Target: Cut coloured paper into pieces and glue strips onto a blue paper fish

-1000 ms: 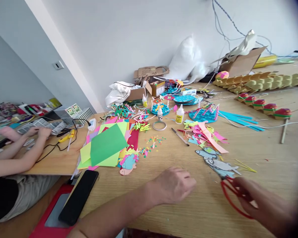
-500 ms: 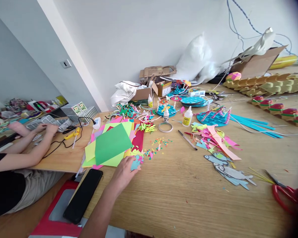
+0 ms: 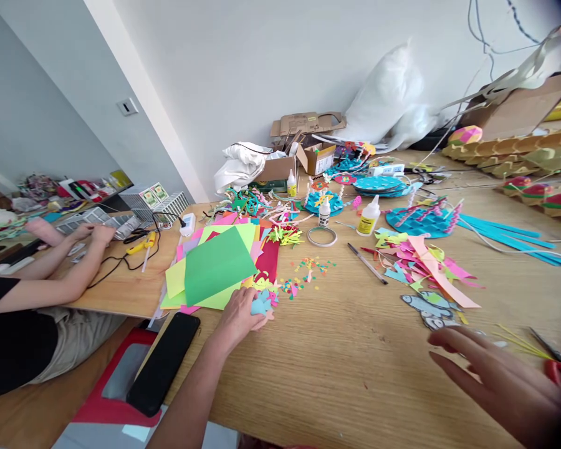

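Note:
My left hand (image 3: 237,318) is closed at the front corner of the paper stack, its thumb and fingers on small blue paper cut-outs (image 3: 260,304). Yellow and pink cut-outs lie against them. On the right, my right hand (image 3: 493,377) hovers with fingers and thumb apart and nothing between them. Just beyond its fingertips are paper fish cut-outs (image 3: 423,304), partly hidden by the hand. Red-handled scissors (image 3: 558,372) lie close behind that hand, mostly covered by it.
A green sheet (image 3: 219,265) tops the coloured paper stack. Nearby are a black phone (image 3: 163,363), a tape ring (image 3: 322,236), a pen (image 3: 367,263), a glue bottle (image 3: 368,216) and paper scraps (image 3: 421,259). Another person's hands (image 3: 93,233) work at the left table.
My right hand has come into view from the right, over the fish cut-outs and scissors. My left hand stays at the blue cut-outs, its fingers drawn in closer. The view has shifted slightly right-to-left.

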Motion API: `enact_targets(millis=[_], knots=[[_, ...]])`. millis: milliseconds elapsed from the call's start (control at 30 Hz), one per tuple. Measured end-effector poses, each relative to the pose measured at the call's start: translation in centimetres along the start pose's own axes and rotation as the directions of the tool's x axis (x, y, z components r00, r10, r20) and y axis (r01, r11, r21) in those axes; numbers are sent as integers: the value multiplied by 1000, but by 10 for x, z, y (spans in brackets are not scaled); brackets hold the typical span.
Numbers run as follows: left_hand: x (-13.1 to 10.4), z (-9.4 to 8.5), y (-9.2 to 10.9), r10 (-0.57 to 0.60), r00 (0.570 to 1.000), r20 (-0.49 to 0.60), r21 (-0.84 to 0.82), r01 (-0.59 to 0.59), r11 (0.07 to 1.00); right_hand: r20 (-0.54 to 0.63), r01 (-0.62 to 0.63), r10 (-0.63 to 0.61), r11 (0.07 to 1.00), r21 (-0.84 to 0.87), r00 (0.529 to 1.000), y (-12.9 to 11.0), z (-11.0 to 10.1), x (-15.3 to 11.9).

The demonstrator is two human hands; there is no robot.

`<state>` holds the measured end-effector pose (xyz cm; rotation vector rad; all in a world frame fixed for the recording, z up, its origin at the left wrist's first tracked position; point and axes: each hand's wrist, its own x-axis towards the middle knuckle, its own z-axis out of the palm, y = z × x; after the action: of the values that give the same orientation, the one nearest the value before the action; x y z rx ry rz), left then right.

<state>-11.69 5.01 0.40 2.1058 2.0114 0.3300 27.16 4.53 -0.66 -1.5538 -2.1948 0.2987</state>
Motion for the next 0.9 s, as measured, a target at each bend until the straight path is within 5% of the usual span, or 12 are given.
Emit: enact_targets(millis=[100, 267, 433, 667, 767, 900], knots=[[-1, -3, 3, -34, 999, 31, -26, 34, 999, 192, 32, -36, 999, 24, 981, -45, -2, 21], [-5, -17, 10, -132, 984, 120, -274, 161, 948, 319, 111, -146, 986, 126, 937, -88, 3, 40], [-3, -28, 44, -12, 987, 160, -523, 95, 847, 356, 6, -137, 939, 344, 924, -110, 9, 60], [17, -4, 106, 203, 968, 146, -620, -70, 781, 334, -208, -55, 684, 699, 941, -109, 29, 81], [27, 10, 110, 197, 964, 178, -725, -7, 689, 347, -282, 18, 621, 731, 938, -97, 37, 84], [37, 22, 103, 178, 952, 249, -883, 147, 446, 341, -303, 65, 631, 714, 938, -81, 44, 87]])
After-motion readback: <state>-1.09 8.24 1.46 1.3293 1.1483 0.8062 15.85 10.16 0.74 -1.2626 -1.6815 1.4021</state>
